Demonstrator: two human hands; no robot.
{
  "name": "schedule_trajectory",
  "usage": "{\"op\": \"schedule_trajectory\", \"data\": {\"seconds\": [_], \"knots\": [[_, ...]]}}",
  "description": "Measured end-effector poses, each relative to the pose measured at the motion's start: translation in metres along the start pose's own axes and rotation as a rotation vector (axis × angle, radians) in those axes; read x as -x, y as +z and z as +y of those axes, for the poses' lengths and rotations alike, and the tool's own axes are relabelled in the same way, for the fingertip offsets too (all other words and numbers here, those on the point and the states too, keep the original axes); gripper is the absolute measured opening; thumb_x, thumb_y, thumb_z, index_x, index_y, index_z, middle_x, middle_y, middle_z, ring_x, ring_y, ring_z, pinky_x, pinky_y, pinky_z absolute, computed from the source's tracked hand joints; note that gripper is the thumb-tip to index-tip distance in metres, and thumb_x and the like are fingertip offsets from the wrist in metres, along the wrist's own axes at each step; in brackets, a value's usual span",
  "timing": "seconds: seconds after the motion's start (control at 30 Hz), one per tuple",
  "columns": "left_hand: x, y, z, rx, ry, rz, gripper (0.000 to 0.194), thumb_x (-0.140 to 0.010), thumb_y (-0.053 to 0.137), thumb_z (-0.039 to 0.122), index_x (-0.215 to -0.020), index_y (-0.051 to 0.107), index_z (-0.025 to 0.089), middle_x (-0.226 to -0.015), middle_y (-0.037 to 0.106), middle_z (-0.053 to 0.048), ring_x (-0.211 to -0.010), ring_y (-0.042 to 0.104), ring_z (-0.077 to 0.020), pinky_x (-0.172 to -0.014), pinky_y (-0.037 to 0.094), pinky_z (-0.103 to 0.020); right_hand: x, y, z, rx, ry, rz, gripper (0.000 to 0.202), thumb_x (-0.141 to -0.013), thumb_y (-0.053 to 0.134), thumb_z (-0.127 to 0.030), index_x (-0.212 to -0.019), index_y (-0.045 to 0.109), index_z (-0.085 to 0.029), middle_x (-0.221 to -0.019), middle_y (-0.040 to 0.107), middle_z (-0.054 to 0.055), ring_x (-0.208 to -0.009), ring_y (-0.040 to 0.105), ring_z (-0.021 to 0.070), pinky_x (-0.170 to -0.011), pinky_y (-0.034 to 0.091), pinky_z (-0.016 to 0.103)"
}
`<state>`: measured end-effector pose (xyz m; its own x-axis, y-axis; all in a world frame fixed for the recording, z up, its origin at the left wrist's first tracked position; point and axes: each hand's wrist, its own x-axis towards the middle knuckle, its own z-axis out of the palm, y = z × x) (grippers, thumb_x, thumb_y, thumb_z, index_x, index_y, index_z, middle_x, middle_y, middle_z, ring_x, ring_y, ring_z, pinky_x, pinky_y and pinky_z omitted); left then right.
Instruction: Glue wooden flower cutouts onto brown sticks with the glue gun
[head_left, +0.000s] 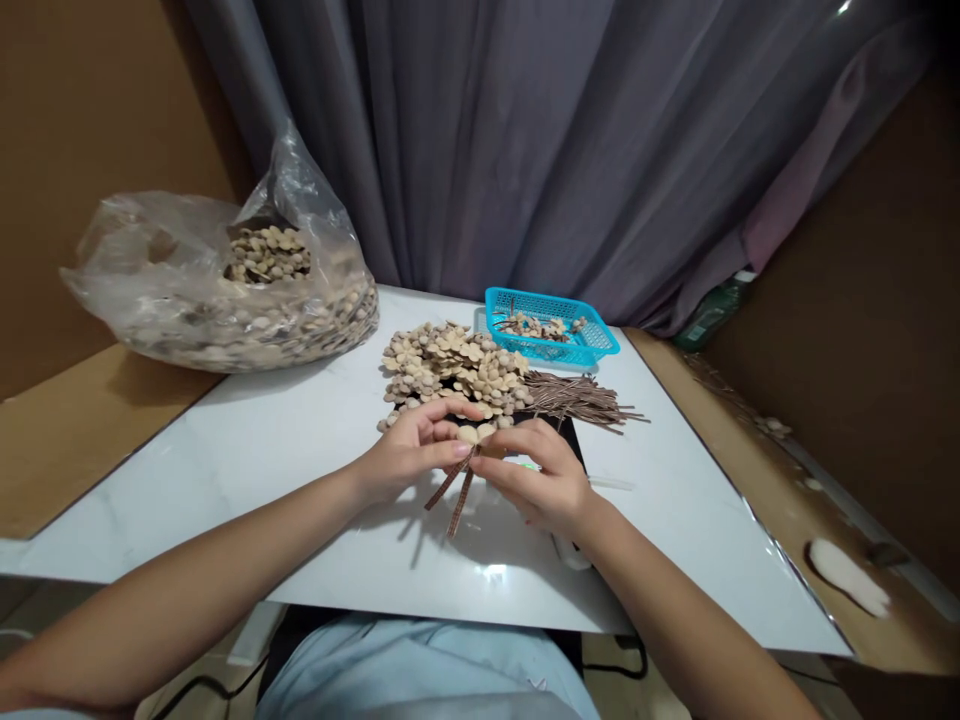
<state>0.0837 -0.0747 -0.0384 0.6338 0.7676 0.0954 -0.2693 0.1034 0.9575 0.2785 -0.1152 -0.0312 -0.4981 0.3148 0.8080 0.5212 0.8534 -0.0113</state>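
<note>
Over the white table, my left hand pinches a small beige petal-shaped felt-like piece between thumb and fingers. My right hand meets it from the other side, its thumb and fingertips closed at the same piece. Two brown patterned strips hang down from it, splayed apart. Just behind the hands lies a heap of similar beige and greyish pieces. Beside the heap rests a bundle of thin brown strips. Fingers hide where piece and strips meet.
A clear plastic bag full of similar pieces stands at the back left. A blue basket holds some pieces and strips. Partly under my right hand are a dark mat, a whitish stick and a white object. Behind hangs a grey curtain.
</note>
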Motion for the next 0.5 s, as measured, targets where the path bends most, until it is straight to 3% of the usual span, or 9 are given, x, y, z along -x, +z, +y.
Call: {"op": "schedule_trajectory", "data": {"seconds": [0.13,0.23,0.33,0.4,0.5], "knots": [[0.0016,-0.0007,0.0006,-0.203,0.098,0.005,0.031,-0.083,0.062,0.033,-0.109,0.059,0.017,-0.064,0.056,0.002,-0.058,0.055,-0.0110,-0.057,0.044,-0.021,-0.0028,-0.0017,-0.0002,-0.094,0.050,0.043,0.019,-0.088,0.056,-0.013,-0.103,0.064,-0.022,-0.086,0.068,0.007,-0.074,0.059,0.0162,-0.064,0.049,0.029],[0.0035,-0.0035,0.0007,-0.552,0.421,0.018,0.025,-0.084,0.058,0.029,-0.105,0.065,0.018,-0.075,0.059,-0.002,-0.065,0.054,-0.0138,-0.062,0.045,-0.025,-0.0038,-0.0028,-0.0019,-0.182,0.130,0.061,0.019,-0.089,0.053,-0.013,-0.104,0.061,-0.021,-0.089,0.067,0.008,-0.077,0.062,0.0170,-0.066,0.052,0.030],[0.0053,-0.0043,-0.0003,-0.804,0.776,0.052,0.033,-0.075,0.066,0.023,-0.108,0.065,0.021,-0.086,0.060,-0.005,-0.074,0.055,-0.0168,-0.067,0.047,-0.028,-0.0039,-0.0021,-0.0046,-0.225,0.166,0.073,0.020,-0.088,0.053,-0.010,-0.103,0.060,-0.020,-0.089,0.066,0.009,-0.079,0.063,0.0173,-0.068,0.054,0.030],[0.0061,-0.0031,-0.0009,-0.854,0.864,0.075,0.033,-0.075,0.067,0.019,-0.107,0.065,0.022,-0.091,0.061,-0.007,-0.081,0.057,-0.0184,-0.071,0.048,-0.030,-0.0038,-0.0013,-0.0061,-0.255,0.169,0.082,0.020,-0.087,0.053,-0.010,-0.103,0.060,-0.019,-0.088,0.066,0.009,-0.080,0.064,0.0175,-0.069,0.055,0.029],[0.0067,-0.0007,-0.0005,-0.866,0.883,0.073,0.020,-0.080,0.064,0.018,-0.099,0.067,0.022,-0.088,0.064,-0.007,-0.081,0.061,-0.0179,-0.072,0.049,-0.030,-0.0038,-0.0009,-0.0069,-0.292,0.166,0.080,0.020,-0.089,0.051,-0.013,-0.105,0.059,-0.020,-0.087,0.067,0.009,-0.080,0.066,0.0181,-0.068,0.056,0.030]]}}
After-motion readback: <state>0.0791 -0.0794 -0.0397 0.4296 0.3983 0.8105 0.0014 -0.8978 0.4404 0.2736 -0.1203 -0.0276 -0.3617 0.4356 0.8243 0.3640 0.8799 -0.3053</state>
